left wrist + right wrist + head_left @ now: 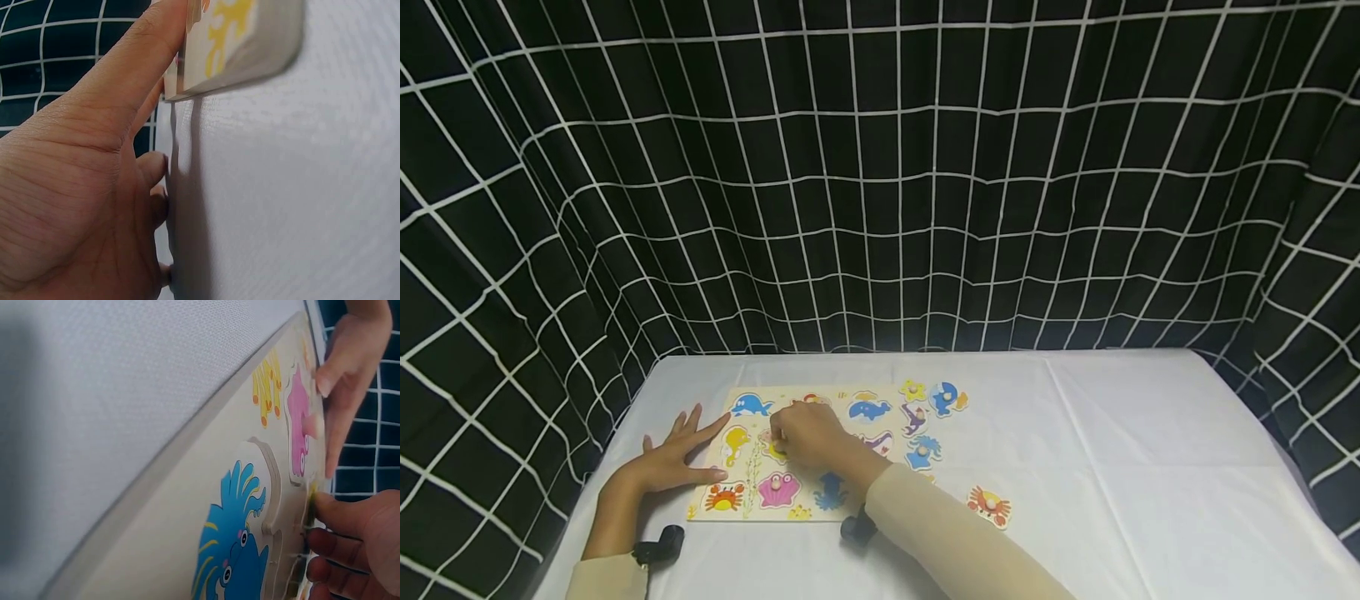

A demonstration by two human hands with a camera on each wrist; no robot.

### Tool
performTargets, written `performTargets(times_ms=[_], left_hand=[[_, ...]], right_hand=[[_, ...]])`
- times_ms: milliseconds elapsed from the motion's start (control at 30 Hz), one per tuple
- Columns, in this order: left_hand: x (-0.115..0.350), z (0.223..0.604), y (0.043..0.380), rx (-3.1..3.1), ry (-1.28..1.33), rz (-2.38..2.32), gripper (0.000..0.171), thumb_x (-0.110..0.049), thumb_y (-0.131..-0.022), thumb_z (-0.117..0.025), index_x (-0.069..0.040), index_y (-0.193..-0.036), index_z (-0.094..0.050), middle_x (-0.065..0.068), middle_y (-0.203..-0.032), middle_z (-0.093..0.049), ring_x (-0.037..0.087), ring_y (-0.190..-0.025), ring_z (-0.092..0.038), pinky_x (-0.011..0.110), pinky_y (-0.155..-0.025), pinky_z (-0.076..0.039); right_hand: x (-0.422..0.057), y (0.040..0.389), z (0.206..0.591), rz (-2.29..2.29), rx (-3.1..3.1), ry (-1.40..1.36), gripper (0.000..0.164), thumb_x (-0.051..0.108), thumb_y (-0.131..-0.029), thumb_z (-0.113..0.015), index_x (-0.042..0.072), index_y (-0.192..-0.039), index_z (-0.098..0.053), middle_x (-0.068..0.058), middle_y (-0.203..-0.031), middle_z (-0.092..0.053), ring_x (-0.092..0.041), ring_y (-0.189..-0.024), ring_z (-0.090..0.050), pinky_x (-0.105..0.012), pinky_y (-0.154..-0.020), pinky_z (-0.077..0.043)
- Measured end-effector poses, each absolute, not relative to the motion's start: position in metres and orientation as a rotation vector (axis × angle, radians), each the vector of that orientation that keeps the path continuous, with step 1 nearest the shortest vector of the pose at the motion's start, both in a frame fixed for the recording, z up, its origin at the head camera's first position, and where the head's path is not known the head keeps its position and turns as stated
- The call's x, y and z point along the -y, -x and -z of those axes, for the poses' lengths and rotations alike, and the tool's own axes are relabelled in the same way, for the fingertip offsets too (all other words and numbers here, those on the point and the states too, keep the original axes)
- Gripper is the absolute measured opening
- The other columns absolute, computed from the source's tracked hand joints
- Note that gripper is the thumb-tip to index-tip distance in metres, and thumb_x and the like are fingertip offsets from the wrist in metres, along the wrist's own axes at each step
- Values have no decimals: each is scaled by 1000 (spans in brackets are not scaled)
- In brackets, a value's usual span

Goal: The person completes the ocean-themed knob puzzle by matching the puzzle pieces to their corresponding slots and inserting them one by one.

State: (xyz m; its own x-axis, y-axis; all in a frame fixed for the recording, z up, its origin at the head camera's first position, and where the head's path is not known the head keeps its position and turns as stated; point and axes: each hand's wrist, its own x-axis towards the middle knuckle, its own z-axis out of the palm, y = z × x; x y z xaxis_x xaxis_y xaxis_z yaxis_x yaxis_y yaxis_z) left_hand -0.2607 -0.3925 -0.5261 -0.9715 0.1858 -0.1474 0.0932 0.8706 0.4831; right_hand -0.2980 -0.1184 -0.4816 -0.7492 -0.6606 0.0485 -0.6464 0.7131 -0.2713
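My left hand (666, 462) lies with its fingers spread at the left edge of a wooden peg puzzle board (707, 457). Its thumb touches the board's edge in the left wrist view. With bent fingers, my right hand (811, 435) pinches a small yellow-green puzzle piece (312, 495) at the middle of the board; the fingers hide most of it. Just below that hand, a pink clam piece (778, 490) with a knob sits in the board. A blue octopus picture (234, 550) shows in a recess nearer the right wrist.
Right of the board lie knobbed pieces: a yellow starfish (913, 390), a blue fish (946, 398), a purple one (914, 419), a blue octopus (923, 452) and a red crab (991, 507). A white cloth (1075, 433) covers the table; a black gridded curtain (917, 192) hangs behind.
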Motion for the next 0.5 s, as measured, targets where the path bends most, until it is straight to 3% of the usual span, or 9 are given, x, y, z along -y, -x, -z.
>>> performTargets(times_ms=[267, 500], left_hand=[[396, 531, 264, -2864, -212, -686, 104, -71, -72, -75, -35, -159, -29, 26, -167, -2, 52, -151, 7, 82, -101, 18], [397, 535, 264, -2867, -224, -694, 103, -70, -74, -75, -37, -160, -28, 27, -167, -2, 53, -151, 7, 83, -100, 18]], right_hand=[[117, 296, 481, 415, -2864, 1089, 14, 27, -96, -71, 22, -109, -75, 9, -96, -73, -7, -81, -61, -27, -78, -51], [108, 285, 469, 474, -2869, 1126, 35, 34, -101, -63, 18, -132, -65, 8, -74, -63, -8, -67, -54, -26, -64, -47]])
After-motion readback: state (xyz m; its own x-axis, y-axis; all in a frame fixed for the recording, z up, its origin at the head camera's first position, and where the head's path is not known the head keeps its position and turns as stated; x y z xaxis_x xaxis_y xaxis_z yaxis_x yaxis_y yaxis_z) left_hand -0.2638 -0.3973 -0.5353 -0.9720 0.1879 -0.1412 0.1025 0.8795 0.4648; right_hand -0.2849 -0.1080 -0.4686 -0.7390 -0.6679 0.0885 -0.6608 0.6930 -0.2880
